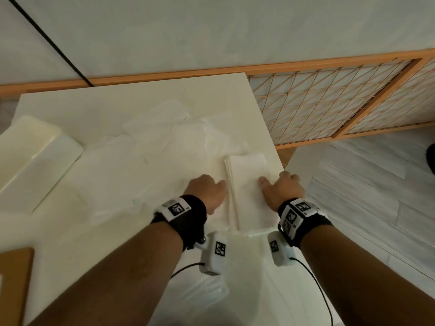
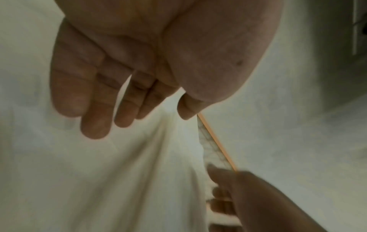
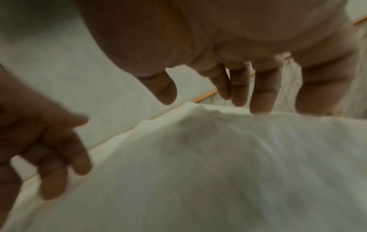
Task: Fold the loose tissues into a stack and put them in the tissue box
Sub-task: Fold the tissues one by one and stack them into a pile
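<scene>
Fingers (image 3: 238, 87) straight on both hands — left hand (image 1: 207, 191) beside folded stack (image 1: 247, 189), right hand (image 1: 280, 187) resting on it, loose tissues (image 1: 169, 135) upper middle.

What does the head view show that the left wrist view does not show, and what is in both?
Only the head view shows the tissue box at the table's left, the loose tissues spread behind, and both wrist cameras. Only the left wrist view shows the left hand from the palm side, fingers straight and holding nothing. Both show the folded stack and the right hand.
</scene>
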`<state>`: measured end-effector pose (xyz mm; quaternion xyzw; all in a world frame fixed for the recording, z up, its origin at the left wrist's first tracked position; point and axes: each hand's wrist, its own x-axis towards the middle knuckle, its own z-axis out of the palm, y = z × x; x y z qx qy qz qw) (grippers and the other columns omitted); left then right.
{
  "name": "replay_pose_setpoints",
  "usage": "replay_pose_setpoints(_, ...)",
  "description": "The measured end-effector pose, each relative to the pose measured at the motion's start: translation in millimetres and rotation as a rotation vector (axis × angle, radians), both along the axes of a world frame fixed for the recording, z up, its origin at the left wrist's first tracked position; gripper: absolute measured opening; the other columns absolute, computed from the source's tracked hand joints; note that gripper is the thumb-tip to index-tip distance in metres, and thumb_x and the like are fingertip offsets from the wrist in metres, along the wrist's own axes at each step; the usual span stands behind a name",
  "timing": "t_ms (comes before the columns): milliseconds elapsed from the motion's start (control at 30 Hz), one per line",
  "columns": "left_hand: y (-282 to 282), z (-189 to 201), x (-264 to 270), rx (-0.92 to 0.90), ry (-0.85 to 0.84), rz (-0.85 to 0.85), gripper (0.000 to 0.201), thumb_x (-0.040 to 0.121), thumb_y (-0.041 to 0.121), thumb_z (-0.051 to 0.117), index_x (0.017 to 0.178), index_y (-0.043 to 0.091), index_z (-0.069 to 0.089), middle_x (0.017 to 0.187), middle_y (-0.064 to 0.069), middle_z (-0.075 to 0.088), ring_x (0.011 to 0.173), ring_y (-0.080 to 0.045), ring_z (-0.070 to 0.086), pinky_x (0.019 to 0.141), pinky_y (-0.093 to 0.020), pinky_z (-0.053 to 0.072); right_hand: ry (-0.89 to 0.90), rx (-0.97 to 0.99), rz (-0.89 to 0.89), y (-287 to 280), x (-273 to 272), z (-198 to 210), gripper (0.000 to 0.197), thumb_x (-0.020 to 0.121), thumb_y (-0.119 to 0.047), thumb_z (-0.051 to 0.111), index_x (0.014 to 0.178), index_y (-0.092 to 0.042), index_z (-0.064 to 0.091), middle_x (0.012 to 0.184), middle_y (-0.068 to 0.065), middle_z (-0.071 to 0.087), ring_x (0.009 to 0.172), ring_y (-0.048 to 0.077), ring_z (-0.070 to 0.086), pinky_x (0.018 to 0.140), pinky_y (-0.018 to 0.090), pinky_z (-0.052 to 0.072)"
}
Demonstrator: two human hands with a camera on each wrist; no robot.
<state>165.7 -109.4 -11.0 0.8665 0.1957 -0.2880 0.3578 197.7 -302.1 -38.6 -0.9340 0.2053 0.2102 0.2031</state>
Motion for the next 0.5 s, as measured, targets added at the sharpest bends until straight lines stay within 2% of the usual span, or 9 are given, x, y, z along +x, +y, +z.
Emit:
replay_pose_setpoints(67,39.6,3.0,-2.0,0.042,-0.045,0.029,0.034,0.099,0.032,0.049,0.095,0.004,0.067,0.087,-0.016,0.075,0.075,-0.032,0.075,0.072,-0.038,0.062,-0.106,0.004,0.034,9.1,-1.6,16.9,0.071,0.094,-0.054,0.056,0.147,-0.010,0.041,0.149,0.012,0.040,0.132,0.038,0.046,0.107,0.053,0.044)
replay_pose_setpoints(133,78.7,4.0,-11.4,0.082,-0.036,-0.015,0.024,0.096,0.030,0.058,0.094,0.009,0.069,0.089,-0.012,0.076,0.083,-0.031,0.075,0.073,-0.036,0.060,-0.219,0.030,0.126,30.0,-8.1,32.4,0.056,0.092,-0.044,0.063,0.138,-0.016,0.048,0.141,0.007,0.045,0.128,0.032,0.047,0.105,0.050,0.046)
replay_pose_setpoints(233,122.6,-0.8,-35.8,0.128,0.055,-0.179,0.022,0.094,0.038,0.068,0.093,0.017,0.069,0.098,-0.002,0.072,0.093,-0.023,0.069,0.079,-0.034,0.055,-0.271,0.157,0.401,74.8,-27.6,42.8,0.040,0.088,-0.030,0.069,0.124,-0.017,0.058,0.123,0.003,0.055,0.112,0.024,0.055,0.095,0.036,0.048)
replay_pose_setpoints(300,142.5,-8.2,-55.0,0.187,0.102,-0.290,0.024,0.094,0.043,0.067,0.092,0.020,0.067,0.101,0.002,0.067,0.094,-0.019,0.063,0.076,-0.031,0.049,-0.122,0.237,0.650,108.9,-48.8,39.8,0.039,0.087,-0.029,0.072,0.122,-0.018,0.061,0.117,-0.001,0.059,0.103,0.019,0.057,0.091,0.030,0.049)
replay_pose_setpoints(400,159.7,-15.9,-80.5,0.234,0.136,-0.423,0.025,0.093,0.047,0.067,0.095,0.022,0.067,0.102,0.003,0.065,0.091,-0.018,0.059,0.075,-0.030,0.045,0.137,0.195,0.943,152.6,-82.9,20.4,0.053,0.085,-0.031,0.077,0.134,-0.023,0.058,0.132,-0.001,0.059,0.120,0.021,0.057,0.104,0.034,0.047)
replay_pose_setpoints(500,167.5,-16.6,-102.2,0.196,0.153,-0.497,0.035,0.085,0.049,0.075,0.110,0.025,0.067,0.105,0.007,0.061,0.097,-0.016,0.058,0.080,-0.029,0.045,0.172,0.040,1.137,179.5,-106.5,5.1,0.059,0.086,-0.028,0.072,0.142,-0.034,0.051,0.138,-0.005,0.054,0.129,0.025,0.048,0.107,0.039,0.039)
